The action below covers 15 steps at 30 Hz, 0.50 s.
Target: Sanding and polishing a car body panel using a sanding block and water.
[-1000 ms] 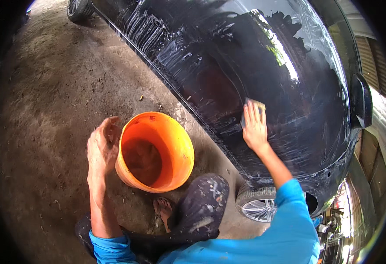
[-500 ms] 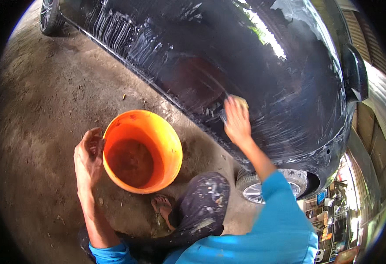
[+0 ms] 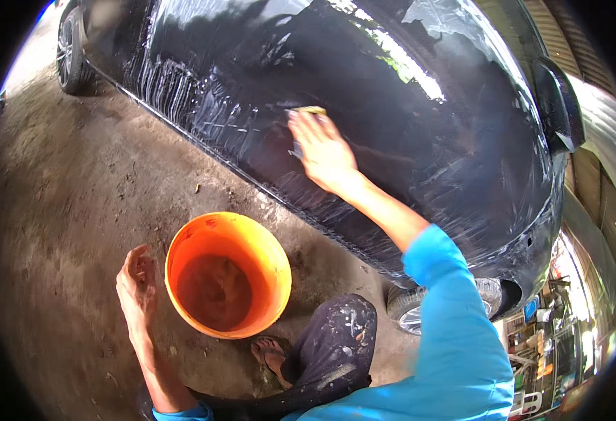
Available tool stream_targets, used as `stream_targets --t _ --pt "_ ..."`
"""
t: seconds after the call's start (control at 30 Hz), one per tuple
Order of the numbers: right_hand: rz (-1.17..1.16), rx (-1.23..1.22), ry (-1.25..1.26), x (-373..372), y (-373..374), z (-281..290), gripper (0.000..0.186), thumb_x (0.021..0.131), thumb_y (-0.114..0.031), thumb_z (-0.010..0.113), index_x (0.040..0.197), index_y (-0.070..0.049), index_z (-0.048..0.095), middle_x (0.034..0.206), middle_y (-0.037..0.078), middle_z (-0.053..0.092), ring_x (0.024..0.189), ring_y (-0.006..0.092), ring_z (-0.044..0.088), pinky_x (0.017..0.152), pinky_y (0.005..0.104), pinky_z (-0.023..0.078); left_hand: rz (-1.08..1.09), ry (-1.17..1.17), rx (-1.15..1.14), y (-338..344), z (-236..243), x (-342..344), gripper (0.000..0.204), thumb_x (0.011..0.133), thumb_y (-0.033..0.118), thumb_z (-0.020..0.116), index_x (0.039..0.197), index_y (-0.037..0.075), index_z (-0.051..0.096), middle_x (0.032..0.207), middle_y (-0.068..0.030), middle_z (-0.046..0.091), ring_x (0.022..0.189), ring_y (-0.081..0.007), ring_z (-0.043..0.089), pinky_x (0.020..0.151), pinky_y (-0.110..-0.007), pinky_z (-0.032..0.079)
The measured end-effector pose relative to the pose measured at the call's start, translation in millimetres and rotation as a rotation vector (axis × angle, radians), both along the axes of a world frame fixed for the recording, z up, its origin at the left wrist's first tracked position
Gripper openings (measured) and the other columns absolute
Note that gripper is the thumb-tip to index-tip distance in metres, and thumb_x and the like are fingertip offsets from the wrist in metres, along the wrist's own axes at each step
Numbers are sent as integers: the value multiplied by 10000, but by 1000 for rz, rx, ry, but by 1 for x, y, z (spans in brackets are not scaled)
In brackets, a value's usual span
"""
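My right hand (image 3: 325, 156) lies flat against the wet black door (image 3: 420, 168) of a car, fingers stretched over a yellow sponge-like pad (image 3: 310, 110). Only the pad's upper edge shows past the fingertips; the palm hides the rest. Whitish streaks and wet smears run over the door around it. Down on the left, my left hand (image 3: 137, 291) hangs in the air beside an orange bucket (image 3: 280, 245), its fingers loosely bent and holding nothing. Murky brown liquid (image 3: 216, 295) lies in the bottom of the bucket.
Bare dirt floor (image 3: 76, 210) spreads beneath the car. Its front wheel (image 3: 409, 312) stands right of my knee, a rear wheel (image 3: 73, 52) at the far left. A side mirror (image 3: 559, 105) juts out at right. Shelves with assorted items (image 3: 546, 351) fill the lower right.
My right hand has slid with the pad up and to the left across the door. The bucket and left hand sit lower in the picture as the view has shifted.
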State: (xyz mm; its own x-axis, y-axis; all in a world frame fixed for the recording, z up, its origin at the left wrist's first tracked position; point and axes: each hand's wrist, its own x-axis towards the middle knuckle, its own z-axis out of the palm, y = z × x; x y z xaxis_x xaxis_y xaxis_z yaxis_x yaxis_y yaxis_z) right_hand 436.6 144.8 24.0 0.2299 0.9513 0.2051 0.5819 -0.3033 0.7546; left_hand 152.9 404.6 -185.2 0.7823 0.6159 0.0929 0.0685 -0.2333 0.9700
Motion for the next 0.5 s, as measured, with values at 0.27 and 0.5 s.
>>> stream_targets --t 0.27,0.5 --pt "-414 160 -176 -82 -141 73 677 812 -203 684 1378 88 454 1470 264 413 1408 431 326 1160 602 172 -93 -5 27 -19 -10 45 277 901 80 632 1175 47 646 906 -126 707 827 -233 702 753 -337 552" --pt "-46 68 -357 25 83 74 621 862 -212 558 1402 73 447 1507 196 401 1429 325 327 1198 528 165 -132 -22 140 -34 -23 54 306 854 45 674 1158 39 638 974 -160 704 887 -293 699 786 -392 558"
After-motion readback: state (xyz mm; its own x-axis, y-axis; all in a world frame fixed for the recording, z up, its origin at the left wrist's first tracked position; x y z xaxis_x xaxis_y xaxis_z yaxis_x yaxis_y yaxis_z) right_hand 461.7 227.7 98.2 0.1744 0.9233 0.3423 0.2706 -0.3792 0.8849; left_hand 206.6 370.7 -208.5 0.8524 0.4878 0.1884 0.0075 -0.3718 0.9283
